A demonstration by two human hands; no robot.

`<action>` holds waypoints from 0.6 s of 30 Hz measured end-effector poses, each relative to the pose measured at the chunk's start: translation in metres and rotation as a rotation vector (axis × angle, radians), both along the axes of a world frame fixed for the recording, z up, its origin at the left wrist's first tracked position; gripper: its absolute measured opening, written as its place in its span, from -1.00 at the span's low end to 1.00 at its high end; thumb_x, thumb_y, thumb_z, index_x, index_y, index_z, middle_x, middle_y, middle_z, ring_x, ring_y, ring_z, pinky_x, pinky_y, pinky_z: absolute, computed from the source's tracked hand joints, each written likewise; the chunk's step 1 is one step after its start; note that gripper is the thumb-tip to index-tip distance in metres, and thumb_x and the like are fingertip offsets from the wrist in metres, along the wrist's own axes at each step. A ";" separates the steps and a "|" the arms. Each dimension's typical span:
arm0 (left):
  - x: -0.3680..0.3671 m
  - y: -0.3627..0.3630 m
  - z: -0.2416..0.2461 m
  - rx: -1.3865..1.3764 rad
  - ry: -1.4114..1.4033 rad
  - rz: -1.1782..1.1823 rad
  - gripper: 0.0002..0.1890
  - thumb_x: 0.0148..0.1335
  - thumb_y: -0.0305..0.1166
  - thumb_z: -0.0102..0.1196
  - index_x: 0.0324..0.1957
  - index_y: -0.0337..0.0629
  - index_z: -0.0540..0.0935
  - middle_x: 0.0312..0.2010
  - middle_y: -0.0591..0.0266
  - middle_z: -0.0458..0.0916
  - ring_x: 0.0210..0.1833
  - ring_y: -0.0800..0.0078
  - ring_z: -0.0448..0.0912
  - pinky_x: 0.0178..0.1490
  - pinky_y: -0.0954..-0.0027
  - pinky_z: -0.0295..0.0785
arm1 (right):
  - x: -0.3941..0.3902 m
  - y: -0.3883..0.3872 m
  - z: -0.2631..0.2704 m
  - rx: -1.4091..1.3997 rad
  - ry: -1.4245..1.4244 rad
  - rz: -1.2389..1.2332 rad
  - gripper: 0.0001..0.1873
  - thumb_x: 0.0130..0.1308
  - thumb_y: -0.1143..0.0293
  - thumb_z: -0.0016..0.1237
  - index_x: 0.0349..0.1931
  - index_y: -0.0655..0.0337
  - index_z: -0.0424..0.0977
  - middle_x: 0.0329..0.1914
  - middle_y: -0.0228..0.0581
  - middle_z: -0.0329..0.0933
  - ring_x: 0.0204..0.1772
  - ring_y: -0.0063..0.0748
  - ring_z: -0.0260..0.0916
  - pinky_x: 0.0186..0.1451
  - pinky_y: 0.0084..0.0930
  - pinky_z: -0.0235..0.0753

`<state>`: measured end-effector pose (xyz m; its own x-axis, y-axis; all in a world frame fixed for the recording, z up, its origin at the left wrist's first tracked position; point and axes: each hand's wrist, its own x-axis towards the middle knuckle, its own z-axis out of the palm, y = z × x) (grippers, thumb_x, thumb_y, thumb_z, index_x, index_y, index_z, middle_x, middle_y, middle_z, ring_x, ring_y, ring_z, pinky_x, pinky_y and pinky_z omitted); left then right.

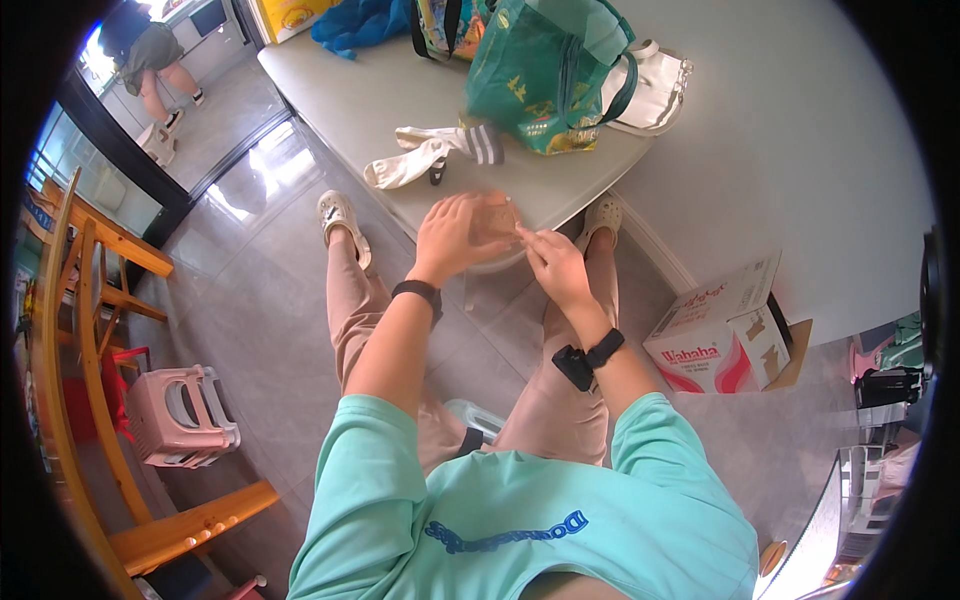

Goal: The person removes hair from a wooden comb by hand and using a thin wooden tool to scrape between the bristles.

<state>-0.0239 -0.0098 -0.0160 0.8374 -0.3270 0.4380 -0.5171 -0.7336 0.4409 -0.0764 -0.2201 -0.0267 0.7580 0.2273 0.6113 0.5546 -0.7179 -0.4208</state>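
Over the near corner of the pale table [330, 97], my left hand [450, 236] grips a small, partly see-through, orange-brown packet [495, 217]. It is blurred, so I cannot tell whether it is a bag or a box. The fingertips of my right hand [556, 268] meet the packet's right edge. Beyond my hands lies a pair of white socks [420, 161] with grey-striped cuffs. A small black item [437, 172] lies beside them, partly covered. A green shopping bag [517, 75] with a yellow print stands behind on the table.
A white handbag [651, 86], blue cloth [360, 28] and yellow box [289, 16] sit on the table. On the floor are a Wahaba carton [694, 352] to the right and pink stools [176, 420] to the left. Another person [154, 60] is beyond the doorway.
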 end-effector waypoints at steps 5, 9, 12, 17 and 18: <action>0.001 0.002 -0.004 -0.011 -0.029 0.005 -0.21 -0.04 0.18 0.37 0.17 -0.08 0.52 0.23 0.19 0.55 0.35 0.20 0.43 0.46 0.20 0.23 | 0.000 0.002 -0.003 -0.115 -0.013 0.019 -0.64 0.27 0.49 0.06 0.09 0.12 0.60 -0.27 -0.20 0.54 -0.13 -0.11 0.51 -0.03 -0.25 0.55; 0.002 0.000 -0.006 -0.031 -0.088 0.015 -0.23 -0.06 0.13 0.39 0.16 -0.08 0.55 0.14 0.19 0.61 0.29 0.22 0.48 0.42 0.19 0.27 | 0.002 -0.003 -0.001 -0.252 -0.031 0.032 -0.64 0.25 0.51 0.05 0.08 0.13 0.60 -0.30 -0.20 0.50 -0.15 -0.11 0.48 -0.05 -0.23 0.54; 0.005 0.001 -0.011 -0.004 -0.045 0.015 -0.20 -0.03 0.17 0.37 0.19 -0.09 0.51 0.25 0.18 0.54 0.36 0.21 0.43 0.46 0.20 0.22 | 0.004 -0.005 0.006 -0.283 0.001 0.054 -0.63 0.24 0.51 0.06 0.08 0.13 0.60 -0.31 -0.19 0.48 -0.15 -0.12 0.47 -0.07 -0.22 0.54; 0.007 0.002 -0.014 0.014 -0.017 0.015 -0.19 -0.02 0.19 0.36 0.19 -0.09 0.50 0.29 0.18 0.51 0.39 0.21 0.40 0.48 0.20 0.21 | 0.007 -0.004 0.010 -0.040 -0.037 0.034 -0.63 0.24 0.56 0.05 0.07 0.15 0.61 -0.29 -0.19 0.54 -0.17 -0.11 0.50 -0.07 -0.25 0.53; 0.007 0.003 -0.014 0.009 -0.025 0.012 -0.19 -0.02 0.19 0.36 0.19 -0.09 0.50 0.29 0.18 0.51 0.39 0.21 0.40 0.48 0.20 0.21 | 0.005 -0.003 0.010 0.027 -0.051 0.013 -0.63 0.24 0.57 0.05 0.07 0.15 0.62 -0.29 -0.19 0.55 -0.18 -0.11 0.50 -0.07 -0.26 0.53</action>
<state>-0.0172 -0.0070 -0.0303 0.8299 -0.3211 0.4562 -0.5193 -0.7436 0.4213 -0.0710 -0.2227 -0.0163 0.7231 0.2194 0.6549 0.5846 -0.6995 -0.4111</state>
